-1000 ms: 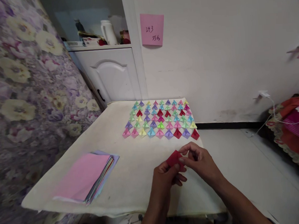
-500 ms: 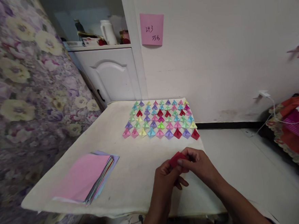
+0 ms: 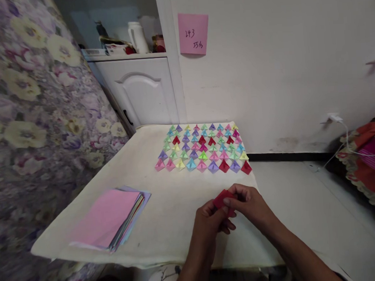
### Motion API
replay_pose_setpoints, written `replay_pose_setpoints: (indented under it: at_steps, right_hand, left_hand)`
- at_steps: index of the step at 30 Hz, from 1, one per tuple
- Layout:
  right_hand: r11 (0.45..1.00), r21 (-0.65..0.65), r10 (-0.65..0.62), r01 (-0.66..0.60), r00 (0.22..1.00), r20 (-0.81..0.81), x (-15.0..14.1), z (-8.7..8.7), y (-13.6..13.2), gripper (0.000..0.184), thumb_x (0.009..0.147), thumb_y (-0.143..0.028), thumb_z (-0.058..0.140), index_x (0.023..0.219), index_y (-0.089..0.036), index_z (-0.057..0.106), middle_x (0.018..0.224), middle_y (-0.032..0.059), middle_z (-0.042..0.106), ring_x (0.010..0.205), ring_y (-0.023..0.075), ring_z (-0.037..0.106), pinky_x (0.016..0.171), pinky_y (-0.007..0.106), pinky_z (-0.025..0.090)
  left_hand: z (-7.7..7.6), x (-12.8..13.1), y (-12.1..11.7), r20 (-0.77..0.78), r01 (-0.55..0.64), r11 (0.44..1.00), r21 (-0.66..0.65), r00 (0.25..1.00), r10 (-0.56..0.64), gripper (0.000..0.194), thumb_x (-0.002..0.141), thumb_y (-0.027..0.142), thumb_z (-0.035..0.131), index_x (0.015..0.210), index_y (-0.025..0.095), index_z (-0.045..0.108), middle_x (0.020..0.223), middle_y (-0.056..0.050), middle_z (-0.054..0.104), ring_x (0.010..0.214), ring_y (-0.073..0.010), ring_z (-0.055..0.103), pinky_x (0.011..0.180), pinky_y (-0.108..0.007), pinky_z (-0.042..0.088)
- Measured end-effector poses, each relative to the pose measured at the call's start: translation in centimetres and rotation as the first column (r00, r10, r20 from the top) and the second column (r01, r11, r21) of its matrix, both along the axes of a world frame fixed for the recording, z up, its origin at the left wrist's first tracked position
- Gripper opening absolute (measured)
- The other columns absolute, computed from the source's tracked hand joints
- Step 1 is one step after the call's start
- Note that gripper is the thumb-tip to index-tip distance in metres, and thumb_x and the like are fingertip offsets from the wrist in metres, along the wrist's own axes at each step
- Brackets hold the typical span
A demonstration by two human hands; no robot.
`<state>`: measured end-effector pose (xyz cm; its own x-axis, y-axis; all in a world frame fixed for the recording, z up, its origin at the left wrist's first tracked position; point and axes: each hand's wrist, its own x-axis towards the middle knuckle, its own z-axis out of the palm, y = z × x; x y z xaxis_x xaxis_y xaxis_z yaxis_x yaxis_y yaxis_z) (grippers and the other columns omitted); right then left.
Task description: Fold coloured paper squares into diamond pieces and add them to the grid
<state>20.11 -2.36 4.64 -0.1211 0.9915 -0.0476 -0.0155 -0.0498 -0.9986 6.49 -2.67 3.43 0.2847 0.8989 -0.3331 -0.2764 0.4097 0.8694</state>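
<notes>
Pinching red paper [image 3: 220, 197] between them: left grip [image 3: 208, 218] and right grip [image 3: 250, 201]; it should be light, easily creased, best held by edges.

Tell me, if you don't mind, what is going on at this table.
A person is handling a small piece of red paper, with the left hand and right hand both on it, above the cream tabletop. Beyond them stand rows of small folded paper pieces in many colours. To the left lies a stack of coloured paper sheets, pink on top.
</notes>
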Motion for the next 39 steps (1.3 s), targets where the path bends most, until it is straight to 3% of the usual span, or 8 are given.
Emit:
replay_pose_setpoints:
  at_steps: [7, 10, 14, 22, 27, 32, 35, 39]
  right_hand:
    - [0.997, 0.077, -0.004, 0.000, 0.999, 0.054, 0.4, 0.7, 0.1, 0.018, 0.082, -0.033, 0.056, 0.075, -0.016, 0.060, 0.063, -0.0007, 0.061, 0.057, 0.0118, 0.055, 0.057, 0.024, 0.043]
    - [0.998, 0.053, -0.027, 0.025, 0.999, 0.040, 0.5, 0.5, 0.2, 0.014, 0.077, -0.030, 0.062, 0.083, -0.017, 0.059, 0.067, -0.0007, 0.062, 0.058, 0.0115, 0.056, 0.056, 0.023, 0.042]
    - [0.998, -0.002, -0.064, 0.064, 0.998, -0.029, 0.3, -0.2, 0.3, 0.029, 0.070, -0.025, 0.068, 0.095, -0.019, 0.055, 0.072, -0.0005, 0.064, 0.059, 0.0119, 0.057, 0.056, 0.024, 0.043]
    - [0.997, -0.008, -0.077, 0.077, 0.995, -0.055, 0.2, -0.5, 0.4, 0.017, 0.069, -0.025, 0.069, 0.079, -0.016, 0.057, 0.063, -0.0017, 0.061, 0.053, 0.0101, 0.054, 0.052, 0.023, 0.041]
    - [0.987, 0.008, -0.161, 0.162, 0.982, -0.096, 1.0, -0.3, 0.8, 0.022, 0.068, -0.026, 0.071, 0.082, -0.016, 0.059, 0.068, -0.0004, 0.062, 0.059, 0.0106, 0.055, 0.056, 0.022, 0.042]
    - [0.986, 0.009, -0.163, 0.165, 0.979, -0.123, 1.4, -0.2, 0.8, 0.023, 0.068, -0.027, 0.072, 0.084, -0.016, 0.059, 0.068, -0.0004, 0.063, 0.059, 0.0104, 0.055, 0.056, 0.022, 0.042]
    - [0.989, 0.000, -0.147, 0.148, 0.982, -0.115, 1.2, 0.0, 0.7, 0.025, 0.067, -0.027, 0.073, 0.085, -0.017, 0.058, 0.068, -0.0005, 0.063, 0.059, 0.0110, 0.056, 0.056, 0.022, 0.043]
    - [0.993, 0.001, -0.115, 0.115, 0.990, -0.077, 0.5, 0.0, 0.4, 0.025, 0.067, -0.026, 0.072, 0.085, -0.017, 0.058, 0.066, -0.0014, 0.062, 0.057, 0.0113, 0.055, 0.054, 0.023, 0.043]
  left_hand:
    - [-0.1, -0.1, 0.0, 0.030, -0.042, 0.999, -0.035, 0.999, 0.043, 0.022, 0.065, 0.028, 0.070, 0.078, 0.011, 0.063, 0.060, -0.004, 0.066, 0.040, -0.0094, 0.055, 0.039, -0.018, 0.034]
    - [-0.2, -0.2, 0.0, 0.058, -0.058, 0.998, -0.023, 0.997, 0.059, 0.020, 0.068, 0.027, 0.067, 0.080, 0.011, 0.063, 0.062, -0.003, 0.066, 0.042, -0.0080, 0.054, 0.040, -0.017, 0.034]
    - [-0.1, -0.3, 0.0, 0.031, -0.058, 0.998, 0.011, 0.998, 0.058, 0.019, 0.070, 0.026, 0.066, 0.081, 0.011, 0.063, 0.063, -0.002, 0.065, 0.043, -0.0074, 0.054, 0.042, -0.017, 0.035]
    - [-0.2, 0.0, -0.1, -0.023, 0.070, 0.997, 0.043, 0.997, -0.069, 0.017, 0.069, 0.026, 0.066, 0.073, 0.011, 0.060, 0.062, -0.002, 0.065, 0.043, -0.0089, 0.056, 0.041, -0.018, 0.037]
    - [-0.4, -0.1, 0.0, -0.061, 0.124, 0.992, 0.030, 0.991, -0.122, 0.019, 0.068, 0.028, 0.066, 0.065, 0.013, 0.054, 0.059, -0.003, 0.065, 0.040, -0.0092, 0.055, 0.037, -0.017, 0.035]
    - [0.1, -0.5, 0.1, -0.107, 0.192, 0.980, 0.047, 0.977, -0.186, 0.021, 0.067, 0.030, 0.068, 0.074, 0.014, 0.057, 0.068, -0.004, 0.066, 0.045, -0.0102, 0.058, 0.037, -0.017, 0.033]
    - [0.3, -0.7, 0.2, -0.119, 0.138, 0.988, 0.065, 0.984, -0.129, 0.025, 0.071, 0.036, 0.065, 0.081, 0.013, 0.061, 0.078, -0.005, 0.065, 0.055, -0.0113, 0.060, 0.041, -0.017, 0.037]
    - [0.0, -0.7, 0.2, -0.084, 0.084, 0.994, 0.076, 0.993, -0.078, 0.025, 0.071, 0.035, 0.066, 0.082, 0.013, 0.066, 0.074, -0.004, 0.064, 0.058, -0.0109, 0.059, 0.045, -0.017, 0.038]
